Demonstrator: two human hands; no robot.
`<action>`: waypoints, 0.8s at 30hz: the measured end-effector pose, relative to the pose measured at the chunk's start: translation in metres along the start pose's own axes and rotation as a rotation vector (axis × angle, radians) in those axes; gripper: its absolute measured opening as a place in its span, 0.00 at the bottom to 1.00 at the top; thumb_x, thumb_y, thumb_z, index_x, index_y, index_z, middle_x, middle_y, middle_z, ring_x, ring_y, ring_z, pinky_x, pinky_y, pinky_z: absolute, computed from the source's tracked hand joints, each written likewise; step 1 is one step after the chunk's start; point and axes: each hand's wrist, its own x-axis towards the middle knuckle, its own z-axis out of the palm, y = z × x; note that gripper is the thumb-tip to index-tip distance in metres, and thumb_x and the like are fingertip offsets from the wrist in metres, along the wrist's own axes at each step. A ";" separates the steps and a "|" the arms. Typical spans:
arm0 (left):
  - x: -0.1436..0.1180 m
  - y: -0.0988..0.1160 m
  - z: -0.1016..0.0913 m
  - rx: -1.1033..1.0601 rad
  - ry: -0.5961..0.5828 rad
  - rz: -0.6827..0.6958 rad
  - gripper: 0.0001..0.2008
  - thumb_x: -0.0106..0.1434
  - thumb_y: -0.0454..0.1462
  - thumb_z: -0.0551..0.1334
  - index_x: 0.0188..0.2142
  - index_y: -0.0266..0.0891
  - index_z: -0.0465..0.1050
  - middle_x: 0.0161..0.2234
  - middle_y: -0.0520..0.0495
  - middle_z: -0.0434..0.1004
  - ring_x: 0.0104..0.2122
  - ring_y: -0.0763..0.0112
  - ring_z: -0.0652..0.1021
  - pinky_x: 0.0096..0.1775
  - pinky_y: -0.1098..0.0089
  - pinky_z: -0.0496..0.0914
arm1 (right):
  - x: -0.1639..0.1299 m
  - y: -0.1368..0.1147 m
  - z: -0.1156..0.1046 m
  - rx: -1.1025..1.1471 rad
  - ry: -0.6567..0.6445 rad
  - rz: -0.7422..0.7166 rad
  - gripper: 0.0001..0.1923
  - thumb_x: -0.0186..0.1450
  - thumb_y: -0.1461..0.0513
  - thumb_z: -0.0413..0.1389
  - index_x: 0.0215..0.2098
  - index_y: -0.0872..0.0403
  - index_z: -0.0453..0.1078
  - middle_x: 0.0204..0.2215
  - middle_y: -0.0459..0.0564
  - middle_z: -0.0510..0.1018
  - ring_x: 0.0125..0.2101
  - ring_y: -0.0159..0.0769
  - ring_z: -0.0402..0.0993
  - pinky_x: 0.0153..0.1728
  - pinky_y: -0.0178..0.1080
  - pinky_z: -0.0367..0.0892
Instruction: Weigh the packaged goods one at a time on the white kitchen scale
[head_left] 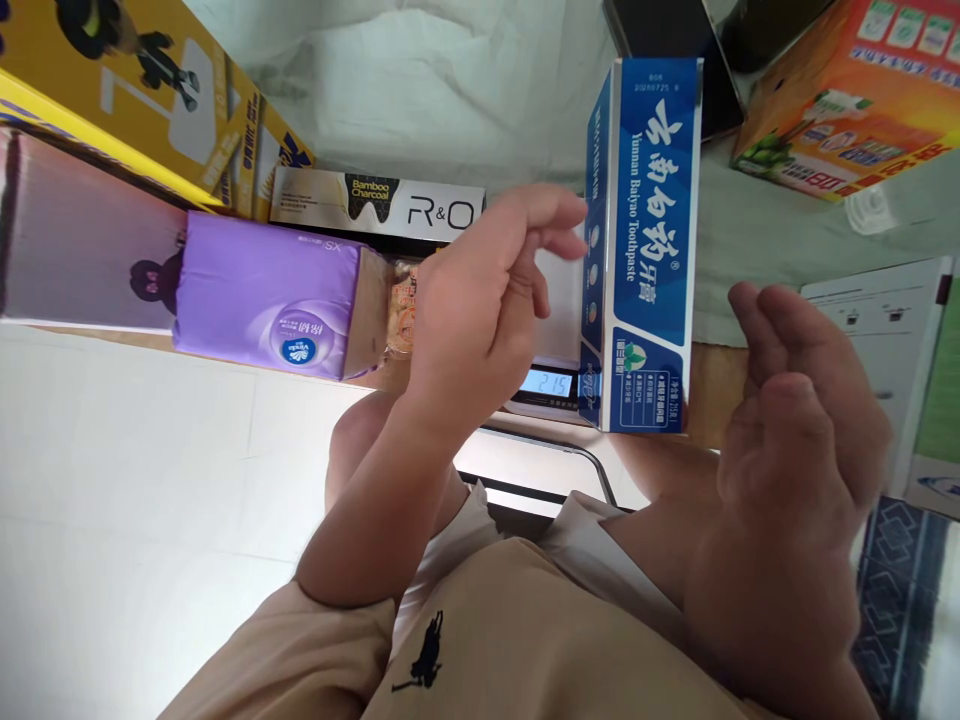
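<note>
A blue and white Yunnan Baiyao toothpaste box (652, 240) stands out in the middle, at the right part of a white digital scale (559, 310). The scale's lit display (549, 383) reads about 215. I cannot tell whether the box rests wholly on the scale. My left hand (487, 290) hovers over the scale's left side, its loosely bent fingers close to the box and holding nothing. To the right of the box, my right hand (806, 410) is raised with bent fingers and thumb apart, also without anything in it.
Left lie a purple Vinda tissue pack (262, 290), an R&O Bamboo Charcoal box (315, 200), a small snack packet (401, 310) and a yellow box (150, 90). On the right are an orange box (855, 100), a black object (675, 30) and a printed sheet (870, 300).
</note>
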 end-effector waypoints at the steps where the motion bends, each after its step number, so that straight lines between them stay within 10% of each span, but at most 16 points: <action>1: 0.000 -0.002 0.000 0.010 0.012 0.015 0.12 0.81 0.38 0.54 0.48 0.47 0.78 0.43 0.51 0.85 0.27 0.76 0.77 0.31 0.68 0.72 | 0.000 -0.001 0.000 -0.022 0.003 -0.009 0.24 0.75 0.50 0.55 0.68 0.36 0.73 0.67 0.44 0.78 0.72 0.55 0.71 0.78 0.71 0.61; 9: 0.005 0.000 -0.002 -0.026 -0.014 0.069 0.17 0.75 0.29 0.57 0.27 0.41 0.68 0.26 0.52 0.68 0.26 0.76 0.71 0.29 0.69 0.65 | 0.001 -0.006 0.003 -0.078 0.003 0.025 0.24 0.76 0.49 0.52 0.68 0.32 0.73 0.67 0.44 0.78 0.72 0.57 0.71 0.75 0.72 0.66; 14: 0.005 0.012 -0.005 -0.084 -0.083 -0.153 0.18 0.72 0.31 0.58 0.25 0.42 0.67 0.19 0.53 0.60 0.20 0.75 0.61 0.25 0.64 0.58 | 0.006 -0.019 0.003 -0.045 -0.034 -0.007 0.24 0.76 0.51 0.54 0.69 0.34 0.72 0.67 0.45 0.78 0.73 0.53 0.71 0.79 0.68 0.60; 24: 0.005 0.031 -0.015 -0.078 -0.198 -0.348 0.16 0.72 0.39 0.58 0.26 0.41 0.63 0.21 0.55 0.63 0.24 0.75 0.64 0.31 0.65 0.59 | 0.054 -0.045 0.041 -0.742 -0.218 0.004 0.38 0.69 0.43 0.59 0.72 0.43 0.59 0.67 0.62 0.70 0.66 0.64 0.74 0.61 0.75 0.76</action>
